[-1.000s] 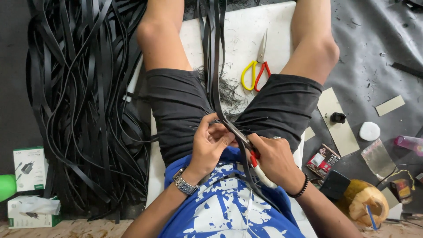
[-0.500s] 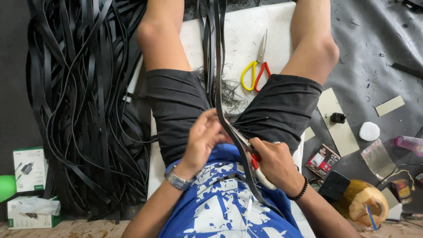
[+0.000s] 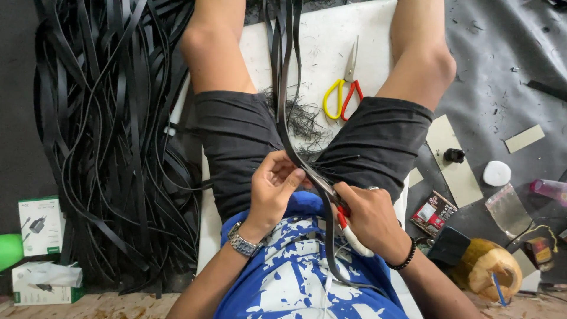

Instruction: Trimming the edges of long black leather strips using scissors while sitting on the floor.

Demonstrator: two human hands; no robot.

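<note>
I sit on a white board (image 3: 331,41) with my legs spread. A long black strip (image 3: 282,112) runs from the top of the view down between my legs to my lap. My left hand (image 3: 273,188) pinches this strip with thumb and fingers. My right hand (image 3: 371,217) grips a small cutter with a red and white handle (image 3: 349,231), its blade end against the strip just right of my left fingers. The strip's loose end curls over my blue and white shirt. Fine black shavings (image 3: 304,121) lie on the board near my thighs.
A large heap of black strips (image 3: 112,136) fills the left floor. Yellow and red scissors (image 3: 344,94) lie on the board. Right: cardboard pieces (image 3: 456,159), a white round lid (image 3: 497,173), a coconut with a straw (image 3: 488,276). Left: small boxes (image 3: 40,224).
My left hand lifted and drew back along the strip half a second ago, then came back to pinch it beside the cutter. The right hand stays in place.
</note>
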